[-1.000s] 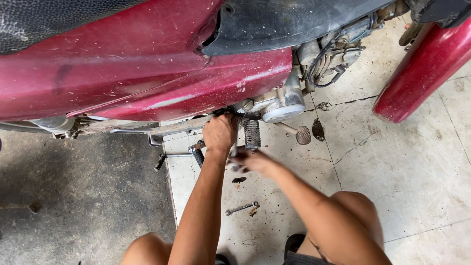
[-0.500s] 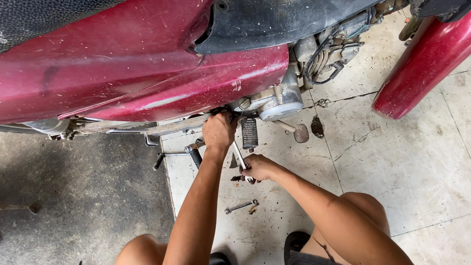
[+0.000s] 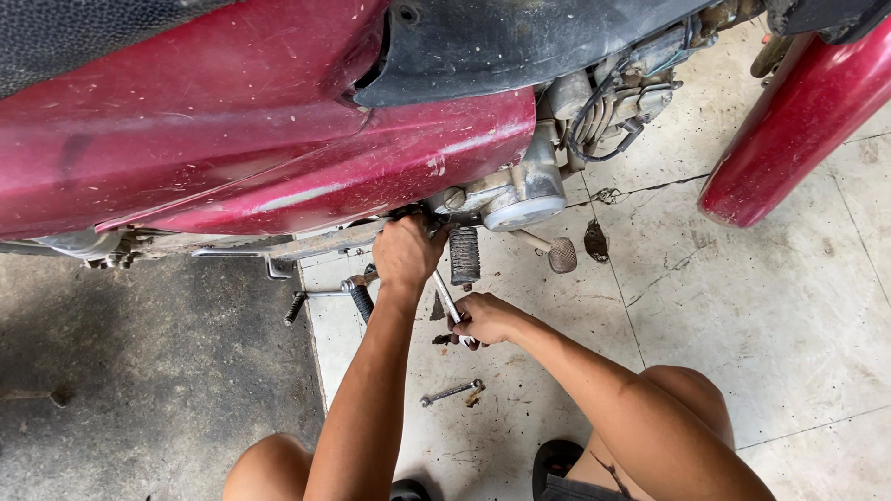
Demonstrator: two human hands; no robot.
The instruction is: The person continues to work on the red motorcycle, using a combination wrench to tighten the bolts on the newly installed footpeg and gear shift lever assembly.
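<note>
Right hand (image 3: 484, 317) grips a wrench (image 3: 446, 297) angled up to the left hand (image 3: 406, 252), clenched under the red motorcycle (image 3: 278, 158).

Spare wrench (image 3: 452, 392) on floor (image 3: 761, 315) below hands (image 3: 445, 288)

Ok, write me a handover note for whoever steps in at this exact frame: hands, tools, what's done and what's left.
Left hand: up under the red motorbike, at the engine's underside; what its fingers touch is hidden.
Right hand: shut on the low end of a wrench that angles up toward the left hand.
A second wrench lies on the floor near the knees; the footpeg hangs just right of the left hand.
Done: wrench seems set on a fitting below the engine.
Left: cannot tell how far the fastener has turned.
</note>
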